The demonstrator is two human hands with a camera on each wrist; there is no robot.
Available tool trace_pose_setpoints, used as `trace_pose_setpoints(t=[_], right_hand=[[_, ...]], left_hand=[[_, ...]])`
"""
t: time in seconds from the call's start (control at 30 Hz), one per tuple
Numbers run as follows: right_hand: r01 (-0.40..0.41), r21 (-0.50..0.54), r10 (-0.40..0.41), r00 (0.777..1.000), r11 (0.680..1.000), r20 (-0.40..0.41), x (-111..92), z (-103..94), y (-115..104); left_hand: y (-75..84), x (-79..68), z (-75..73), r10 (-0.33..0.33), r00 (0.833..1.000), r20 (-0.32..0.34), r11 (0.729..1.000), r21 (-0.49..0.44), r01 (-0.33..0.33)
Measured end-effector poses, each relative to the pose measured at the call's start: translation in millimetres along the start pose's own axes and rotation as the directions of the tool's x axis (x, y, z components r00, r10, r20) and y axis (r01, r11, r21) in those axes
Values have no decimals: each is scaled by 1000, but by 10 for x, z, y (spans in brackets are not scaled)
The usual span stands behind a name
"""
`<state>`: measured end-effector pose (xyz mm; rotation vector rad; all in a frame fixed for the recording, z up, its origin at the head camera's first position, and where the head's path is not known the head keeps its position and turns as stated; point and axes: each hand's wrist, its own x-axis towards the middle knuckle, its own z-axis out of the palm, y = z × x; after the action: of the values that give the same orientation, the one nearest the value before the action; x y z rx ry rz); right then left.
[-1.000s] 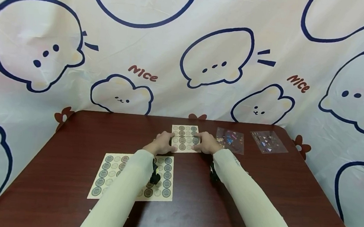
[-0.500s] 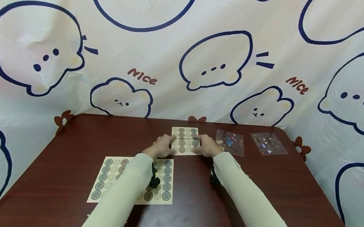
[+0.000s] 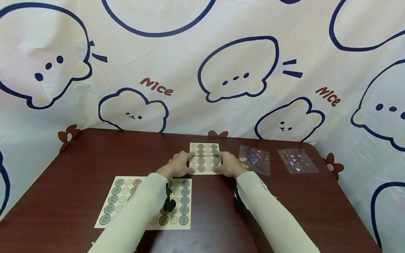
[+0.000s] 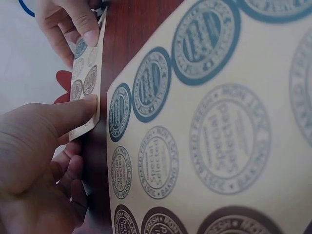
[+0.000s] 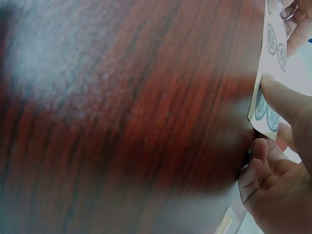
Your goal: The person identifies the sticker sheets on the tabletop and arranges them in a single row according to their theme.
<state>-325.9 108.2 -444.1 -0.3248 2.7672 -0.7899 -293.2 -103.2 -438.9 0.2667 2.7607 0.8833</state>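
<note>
A small cream sheet of round stickers (image 3: 204,159) lies near the back of the table, held by both hands. My left hand (image 3: 179,164) pinches its left edge. In the left wrist view, the left thumb (image 4: 80,111) presses on the printed face while the other fingers curl behind the edge. At the opposite edge is my right hand (image 3: 230,164), gripping likewise, its thumb (image 5: 280,92) on top and its fingers curled below in the right wrist view. A larger sticker sheet (image 3: 183,208) lies flat under my left forearm, which hides its middle.
A clear bag with small colourful pieces (image 3: 262,160) lies to the right of the small sheet. Farther right is another clear packet (image 3: 297,161) with small shapes. Behind the brown table (image 3: 235,239) hangs a white cloth (image 3: 186,68) with cartoon drawings.
The head view has tilted slightly, so everything sits a little lower in it. Both hands keep hold of the small sticker sheet, with hardly any movement.
</note>
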Motion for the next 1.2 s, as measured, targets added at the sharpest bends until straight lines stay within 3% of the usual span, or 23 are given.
trace_pose_setpoints(t=[0.47, 0.7, 1.2], right_hand=[[49, 12, -48, 998, 999, -34, -61, -13, -15], [63, 27, -61, 996, 998, -58, -65, -22, 26], [98, -26, -99, 993, 995, -70, -141, -122, -13]], left_hand=[[18, -3, 61, 13, 999, -52, 1000, -24, -15], [34, -6, 115, 52, 994, -100, 998, -24, -55], [87, -91, 70, 78, 983, -166, 997, 26, -75]])
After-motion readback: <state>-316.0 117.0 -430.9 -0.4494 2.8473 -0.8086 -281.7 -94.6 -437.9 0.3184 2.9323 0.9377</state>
